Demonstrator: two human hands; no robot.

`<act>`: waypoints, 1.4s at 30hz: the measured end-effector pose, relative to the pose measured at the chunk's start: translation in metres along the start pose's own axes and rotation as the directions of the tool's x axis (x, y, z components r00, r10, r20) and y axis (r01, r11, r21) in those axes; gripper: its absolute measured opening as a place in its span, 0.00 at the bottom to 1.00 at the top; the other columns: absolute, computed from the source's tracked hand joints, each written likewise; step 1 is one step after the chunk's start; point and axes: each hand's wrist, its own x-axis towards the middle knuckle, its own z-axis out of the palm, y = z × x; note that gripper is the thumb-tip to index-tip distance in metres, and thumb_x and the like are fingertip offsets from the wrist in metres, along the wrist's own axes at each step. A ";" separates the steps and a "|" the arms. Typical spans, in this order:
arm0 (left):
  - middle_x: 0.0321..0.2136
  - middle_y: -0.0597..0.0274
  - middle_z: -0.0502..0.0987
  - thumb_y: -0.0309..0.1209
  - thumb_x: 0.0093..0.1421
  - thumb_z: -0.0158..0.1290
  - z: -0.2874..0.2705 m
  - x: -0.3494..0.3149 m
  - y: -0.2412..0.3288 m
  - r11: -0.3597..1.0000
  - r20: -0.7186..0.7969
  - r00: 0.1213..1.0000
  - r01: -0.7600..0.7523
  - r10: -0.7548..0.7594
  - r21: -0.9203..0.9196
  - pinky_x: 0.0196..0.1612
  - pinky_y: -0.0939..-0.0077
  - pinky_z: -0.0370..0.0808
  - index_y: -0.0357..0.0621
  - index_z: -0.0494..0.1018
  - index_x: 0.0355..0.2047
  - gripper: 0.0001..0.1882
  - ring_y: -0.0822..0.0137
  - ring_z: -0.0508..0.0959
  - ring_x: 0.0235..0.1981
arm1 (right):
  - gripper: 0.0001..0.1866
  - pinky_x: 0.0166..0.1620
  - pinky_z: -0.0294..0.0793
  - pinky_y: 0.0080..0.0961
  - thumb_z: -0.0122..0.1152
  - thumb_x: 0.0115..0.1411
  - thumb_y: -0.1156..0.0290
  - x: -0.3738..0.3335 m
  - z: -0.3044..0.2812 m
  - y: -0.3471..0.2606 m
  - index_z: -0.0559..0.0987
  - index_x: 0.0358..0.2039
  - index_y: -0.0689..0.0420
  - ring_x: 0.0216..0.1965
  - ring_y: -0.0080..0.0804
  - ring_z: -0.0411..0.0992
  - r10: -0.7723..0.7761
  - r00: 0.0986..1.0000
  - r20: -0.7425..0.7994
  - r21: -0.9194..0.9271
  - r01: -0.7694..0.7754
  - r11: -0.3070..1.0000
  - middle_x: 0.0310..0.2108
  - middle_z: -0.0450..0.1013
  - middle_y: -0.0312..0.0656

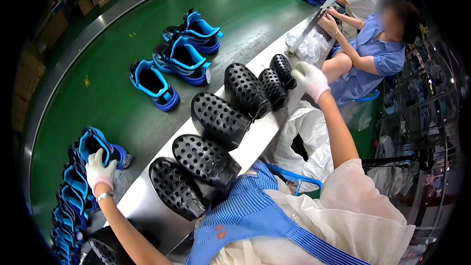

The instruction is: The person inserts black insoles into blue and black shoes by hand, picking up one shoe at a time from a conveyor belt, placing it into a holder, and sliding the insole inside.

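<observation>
Both my hands wear white gloves. My left hand reaches to a blue-and-black sneaker at the head of a row on the left; its fingers are apart and touch the shoe near its opening. My right hand is beside the farthest small black perforated shoe tree, its fingers curled in; whether they hold anything is hidden. Several more such shoe trees, among them a large one, line the pale ledge in front of me. Three sneakers stand together on the green belt beyond.
The green conveyor belt curves past the ledge. A slanted metal post rises near clear plastic bags. A white sack stands below my right arm. A co-worker in blue sits at the right, another person farther off.
</observation>
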 end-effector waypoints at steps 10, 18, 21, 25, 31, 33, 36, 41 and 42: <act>0.51 0.48 0.71 0.34 0.55 0.56 -0.010 0.042 0.125 0.745 -0.106 0.846 -0.515 0.523 -0.424 0.55 0.63 0.70 0.41 0.70 0.53 0.25 0.48 0.72 0.51 | 0.22 0.50 0.71 0.40 0.66 0.51 0.57 -0.009 0.047 0.004 0.73 0.45 0.51 0.47 0.46 0.71 0.138 0.989 -0.048 -0.017 -0.139 0.990 0.43 0.71 0.47; 0.43 0.49 0.74 0.36 0.56 0.56 0.046 0.088 0.166 0.663 -0.105 0.793 -0.567 0.601 -0.489 0.46 0.61 0.73 0.42 0.72 0.48 0.20 0.48 0.75 0.44 | 0.22 0.45 0.73 0.38 0.69 0.49 0.57 -0.014 0.053 0.013 0.73 0.41 0.53 0.43 0.45 0.72 0.053 0.993 -0.104 -0.052 -0.058 0.997 0.39 0.70 0.45; 0.38 0.53 0.74 0.38 0.58 0.55 0.048 0.084 0.159 0.742 -0.101 0.829 -0.541 0.551 -0.395 0.41 0.59 0.73 0.45 0.73 0.43 0.15 0.48 0.76 0.39 | 0.23 0.45 0.73 0.38 0.70 0.48 0.57 -0.013 0.044 0.010 0.73 0.40 0.54 0.42 0.45 0.72 0.069 0.994 -0.082 -0.053 -0.074 0.996 0.39 0.70 0.45; 0.36 0.57 0.73 0.40 0.59 0.54 0.040 0.054 0.142 0.831 -0.062 0.883 -0.461 0.466 -0.311 0.38 0.59 0.73 0.49 0.73 0.40 0.13 0.48 0.75 0.37 | 0.21 0.41 0.73 0.34 0.70 0.48 0.59 -0.019 0.022 0.003 0.74 0.36 0.57 0.36 0.41 0.73 0.046 0.979 -0.200 -0.022 -0.052 0.998 0.35 0.71 0.44; 0.35 0.53 0.73 0.38 0.57 0.56 0.034 0.016 0.102 0.833 -0.011 0.900 -0.408 0.436 -0.374 0.38 0.62 0.73 0.43 0.73 0.42 0.16 0.49 0.75 0.35 | 0.22 0.40 0.73 0.33 0.71 0.47 0.59 -0.021 -0.022 -0.073 0.74 0.37 0.57 0.37 0.40 0.73 -0.103 0.964 -0.247 0.102 0.132 0.986 0.35 0.71 0.43; 0.36 0.51 0.73 0.37 0.55 0.58 0.026 0.006 0.091 0.749 -0.177 0.863 -0.500 0.473 -0.435 0.39 0.64 0.73 0.41 0.73 0.45 0.20 0.51 0.76 0.35 | 0.21 0.39 0.73 0.31 0.71 0.47 0.60 -0.023 -0.029 -0.119 0.74 0.37 0.57 0.35 0.38 0.73 -0.233 0.934 -0.270 0.167 0.284 0.944 0.34 0.71 0.42; 0.43 0.49 0.74 0.39 0.55 0.60 -0.008 -0.011 0.091 0.755 -0.189 0.915 -0.402 0.357 -0.518 0.42 0.66 0.75 0.40 0.70 0.53 0.28 0.56 0.78 0.37 | 0.21 0.41 0.74 0.31 0.71 0.46 0.62 -0.039 -0.037 -0.194 0.74 0.37 0.58 0.36 0.39 0.73 -0.436 0.865 -0.247 0.287 0.495 0.820 0.35 0.71 0.42; 0.59 0.47 0.63 0.47 0.55 0.61 -0.038 -0.049 0.093 -0.323 -0.159 0.836 0.023 0.525 -0.946 0.60 0.63 0.65 0.35 0.47 0.67 0.50 0.56 0.63 0.62 | 0.21 0.40 0.74 0.31 0.71 0.45 0.65 -0.071 -0.029 -0.295 0.74 0.37 0.57 0.37 0.41 0.72 -0.812 0.539 -0.224 0.438 0.800 0.410 0.36 0.71 0.43; 0.58 0.48 0.64 0.46 0.56 0.60 -0.035 -0.057 0.096 -0.418 -0.177 0.845 0.061 0.505 -0.906 0.60 0.64 0.66 0.35 0.48 0.67 0.48 0.57 0.65 0.60 | 0.21 0.40 0.74 0.31 0.71 0.45 0.65 -0.078 -0.024 -0.308 0.74 0.37 0.56 0.38 0.42 0.72 -0.847 0.485 -0.217 0.492 0.804 0.334 0.36 0.71 0.43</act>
